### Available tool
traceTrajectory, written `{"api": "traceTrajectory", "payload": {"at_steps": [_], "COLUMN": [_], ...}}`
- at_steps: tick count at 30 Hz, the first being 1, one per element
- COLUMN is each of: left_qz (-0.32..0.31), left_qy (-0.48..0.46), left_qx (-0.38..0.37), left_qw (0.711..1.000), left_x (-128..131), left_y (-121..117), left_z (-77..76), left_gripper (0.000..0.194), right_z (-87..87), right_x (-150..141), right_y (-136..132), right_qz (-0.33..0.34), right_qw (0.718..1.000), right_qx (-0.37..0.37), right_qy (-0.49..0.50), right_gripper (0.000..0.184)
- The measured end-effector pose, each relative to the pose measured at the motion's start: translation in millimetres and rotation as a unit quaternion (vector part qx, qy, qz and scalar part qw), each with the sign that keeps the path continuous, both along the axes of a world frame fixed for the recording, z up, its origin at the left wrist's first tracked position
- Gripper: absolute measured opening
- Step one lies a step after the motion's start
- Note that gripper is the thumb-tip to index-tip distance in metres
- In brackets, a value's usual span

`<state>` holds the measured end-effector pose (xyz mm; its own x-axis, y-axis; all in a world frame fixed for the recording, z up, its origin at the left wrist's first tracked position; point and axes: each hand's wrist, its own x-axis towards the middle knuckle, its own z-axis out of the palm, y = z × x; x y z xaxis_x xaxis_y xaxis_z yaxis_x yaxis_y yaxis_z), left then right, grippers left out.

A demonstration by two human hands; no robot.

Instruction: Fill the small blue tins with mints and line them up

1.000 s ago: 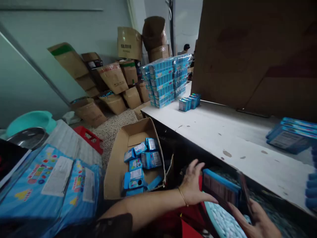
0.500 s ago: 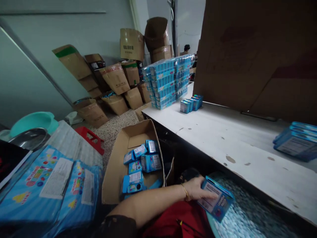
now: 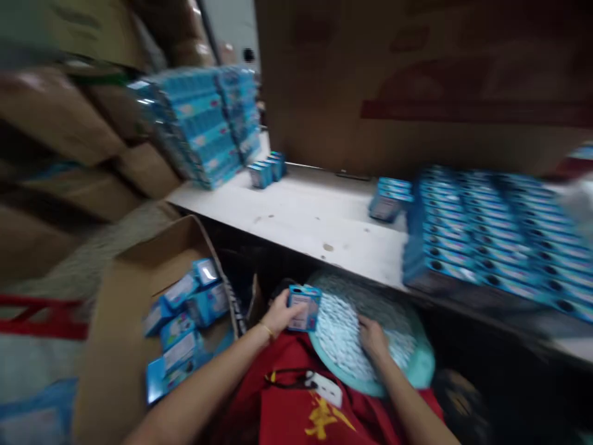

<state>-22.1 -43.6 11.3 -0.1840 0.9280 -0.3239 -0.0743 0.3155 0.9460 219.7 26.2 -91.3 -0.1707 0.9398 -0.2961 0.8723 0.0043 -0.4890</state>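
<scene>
Over my lap, my left hand [image 3: 279,315] is closed on a small blue printed carton [image 3: 308,309], thumb across its pale label panel. The carton stands nearly upright beside the left rim of a turquoise basin [image 3: 421,364]. Many small pale blue-white pieces [image 3: 340,330], too small and blurred to name, fill the basin. My right hand [image 3: 372,337] reaches down into these pieces; its fingertips are hidden among them, so I cannot see whether they grip any.
Several similar cartons lie in an open cardboard box [image 3: 134,278] at left. On the white table [image 3: 296,210] stand dense rows of blue cartons [image 3: 482,228], a few loose ones [image 3: 389,198] and a plastic-wrapped stack [image 3: 199,123]. A large cardboard panel [image 3: 324,80] rises behind.
The view has swung right, bringing the basin and the carton rows into sight. My right hand now shows in the basin. My left hand still holds the carton, now more upright.
</scene>
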Motion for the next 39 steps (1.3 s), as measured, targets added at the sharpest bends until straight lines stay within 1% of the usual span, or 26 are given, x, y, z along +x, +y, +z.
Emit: {"api": "traceTrajectory", "payload": {"at_steps": [2, 4, 6, 8, 11, 14, 17, 20, 22, 25, 28, 30, 32, 34, 36, 37, 39], "left_qz": [-0.004, -0.017, -0.041, -0.074, -0.115, -0.136, -0.164, -0.187, -0.198, -0.213, -0.222, -0.22, -0.212, -0.202, -0.187, -0.176, -0.151], "left_qy": [0.001, 0.03, 0.073, 0.117, 0.175, 0.225, 0.253, 0.272, 0.283, 0.293, 0.296, 0.293, 0.281, 0.263, 0.245, 0.238, 0.225], "left_qx": [0.003, 0.012, 0.027, 0.049, 0.087, 0.12, 0.141, 0.157, 0.161, 0.162, 0.164, 0.16, 0.155, 0.15, 0.144, 0.14, 0.125], "left_qw": [1.0, 0.999, 0.996, 0.989, 0.974, 0.957, 0.943, 0.931, 0.925, 0.918, 0.914, 0.916, 0.923, 0.931, 0.94, 0.945, 0.954], "left_x": [0.0, -0.4, 0.0, 2.7, 13.6, 31.1, 47.8, 57.5, 59.9, 60.7, 61.1, 61.7, 61.8, 60.1, 55.5, 51.9, 43.6], "left_y": [6.3, 13.2, 19.4, 25.3, 35.4, 44.6, 48.8, 47.7, 45.5, 42.2, 40.5, 40.6, 41.1, 41.5, 41.9, 42.2, 43.3], "left_z": [-2.2, -2.1, -0.6, 0.4, -2.3, -8.4, -13.2, -15.6, -16.4, -17.2, -17.9, -18.7, -19.8, -20.5, -20.4, -20.1, -20.2], "left_gripper": [0.049, 0.05, 0.049, 0.045, 0.041, 0.04, 0.041, 0.04, 0.038, 0.036, 0.037, 0.037, 0.037, 0.037, 0.037, 0.038, 0.04], "right_z": [6.1, 12.8, 24.6, 43.5, 81.7, 119.7, 149.5, 172.4, 185.6, 201.8, 212.3, 216.9, 219.6, 218.6, 210.3, 202.3, 178.5], "right_x": [-0.5, 4.3, 11.9, 20.7, 32.9, 39.4, 37.6, 27.8, 17.1, -3.5, -23.0, -29.7, -27.2, -13.4, 10.3, 24.1, 50.0], "right_y": [4.1, 6.5, 6.6, 6.4, 8.9, 12.6, 13.1, 9.9, 7.1, 2.6, -3.1, -7.2, -10.1, -10.8, -10.1, -9.9, -11.2], "right_qz": [-0.001, -0.005, -0.008, -0.008, 0.014, 0.069, 0.128, 0.159, 0.169, 0.199, 0.233, 0.243, 0.24, 0.224, 0.198, 0.18, 0.138], "right_qw": [0.996, 0.986, 0.977, 0.973, 0.974, 0.98, 0.986, 0.986, 0.975, 0.957, 0.946, 0.944, 0.944, 0.947, 0.951, 0.953, 0.955], "right_qx": [0.004, 0.01, 0.01, 0.005, 0.01, 0.021, 0.021, 0.041, 0.049, 0.051, 0.063, 0.077, 0.088, 0.088, 0.079, 0.068, 0.037], "right_qy": [0.088, 0.166, 0.213, 0.23, 0.224, 0.184, 0.102, -0.038, -0.132, -0.206, -0.214, -0.209, -0.207, -0.213, -0.225, -0.235, -0.258], "right_gripper": [0.041, 0.041, 0.04, 0.041, 0.041, 0.041, 0.04, 0.034, 0.031, 0.029, 0.027, 0.027, 0.027, 0.026, 0.027, 0.027, 0.029]}}
